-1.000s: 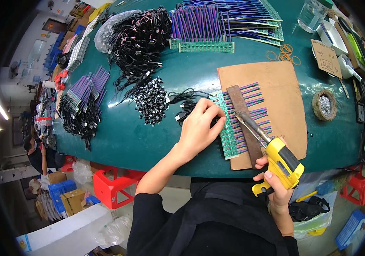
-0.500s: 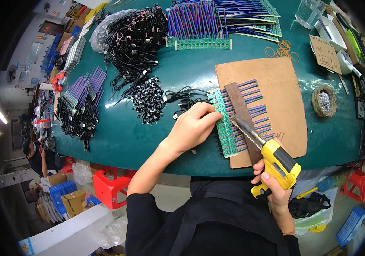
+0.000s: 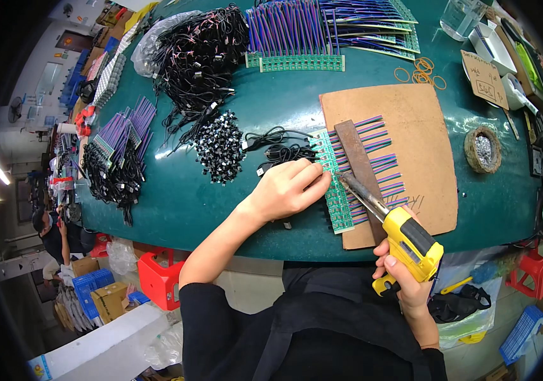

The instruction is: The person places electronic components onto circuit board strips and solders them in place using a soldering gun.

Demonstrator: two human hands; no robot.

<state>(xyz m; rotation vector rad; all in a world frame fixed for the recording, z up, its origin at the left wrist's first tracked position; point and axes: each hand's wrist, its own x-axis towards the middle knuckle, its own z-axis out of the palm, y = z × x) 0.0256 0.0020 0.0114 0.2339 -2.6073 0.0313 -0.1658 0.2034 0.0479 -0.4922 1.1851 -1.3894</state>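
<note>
A yellow and black soldering gun (image 3: 411, 240) is gripped in my right hand (image 3: 408, 279), its metal barrel slanting up and left. The tip reaches a strip of green circuit boards (image 3: 337, 202) beside my left hand (image 3: 292, 188). My left fingers are pinched together at the strip's left edge; what they hold is hidden. Purple and blue wires (image 3: 373, 146) run right from the boards. Across these wires lies a rusty metal bar (image 3: 362, 166). Beneath is a brown cardboard sheet (image 3: 417, 140). Black USB cables (image 3: 287, 152) lie just beyond my left hand.
Small black and silver connectors (image 3: 219, 149) form a pile left of the cables. Behind it is a heap of black cables (image 3: 201, 57). More wired boards (image 3: 300, 62) lie at the back. Right of the cardboard stands a round tin (image 3: 482, 151); rubber bands (image 3: 422, 73) lie farther back.
My left forearm and elbow have shifted slightly left, while its fingers stay at the board strip. The soldering gun's body has moved slightly left and down, its tip still near the boards.
</note>
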